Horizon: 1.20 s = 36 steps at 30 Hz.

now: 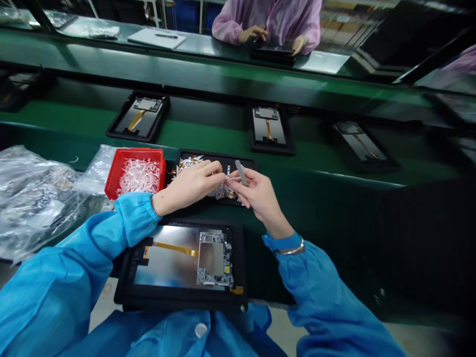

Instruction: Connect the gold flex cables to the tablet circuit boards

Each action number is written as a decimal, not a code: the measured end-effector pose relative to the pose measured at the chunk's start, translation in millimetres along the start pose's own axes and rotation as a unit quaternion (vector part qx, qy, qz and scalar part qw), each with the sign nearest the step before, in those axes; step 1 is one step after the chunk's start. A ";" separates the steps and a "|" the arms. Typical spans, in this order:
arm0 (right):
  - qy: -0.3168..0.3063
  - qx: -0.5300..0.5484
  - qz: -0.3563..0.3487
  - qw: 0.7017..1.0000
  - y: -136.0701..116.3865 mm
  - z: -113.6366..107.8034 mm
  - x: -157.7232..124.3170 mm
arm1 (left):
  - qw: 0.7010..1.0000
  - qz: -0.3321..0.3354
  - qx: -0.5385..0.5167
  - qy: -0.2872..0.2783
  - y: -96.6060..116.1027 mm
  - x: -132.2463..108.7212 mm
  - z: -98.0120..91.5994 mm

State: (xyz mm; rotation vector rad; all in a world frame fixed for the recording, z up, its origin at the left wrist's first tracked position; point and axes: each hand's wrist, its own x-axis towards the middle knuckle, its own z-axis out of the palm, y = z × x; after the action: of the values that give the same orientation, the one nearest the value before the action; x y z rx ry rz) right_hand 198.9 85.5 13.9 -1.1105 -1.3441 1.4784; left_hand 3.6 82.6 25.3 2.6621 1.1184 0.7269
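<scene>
Red plastic bin (134,152) brimmed with curly white paper shreds (139,177), and a black tray (223,158) just beside it held more beneath the hands. Left hand (188,186) pinched a small white strip (228,171) between its fingertips above that tray, right hand (260,196) gripped flat grey tweezers (241,172) in pressed-together fingers, and a black-framed tablet (182,302) with yellow flex cable (174,248) lay below

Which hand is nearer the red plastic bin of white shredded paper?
Left. The left hand is just beside the red plastic bin; the right hand is farther off, beyond the left hand.
</scene>
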 end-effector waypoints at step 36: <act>0.042 -0.060 -0.080 0.994 -6.1 11.7 -34.2 | 0.745 -0.267 -0.611 0.025 42.4 -15.2 -11.3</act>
State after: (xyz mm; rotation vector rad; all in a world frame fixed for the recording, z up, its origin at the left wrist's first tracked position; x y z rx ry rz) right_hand 196.8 50.0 23.0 -1.1003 -1.4443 1.2361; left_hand 15.5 41.5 43.4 1.1484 0.8381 0.9286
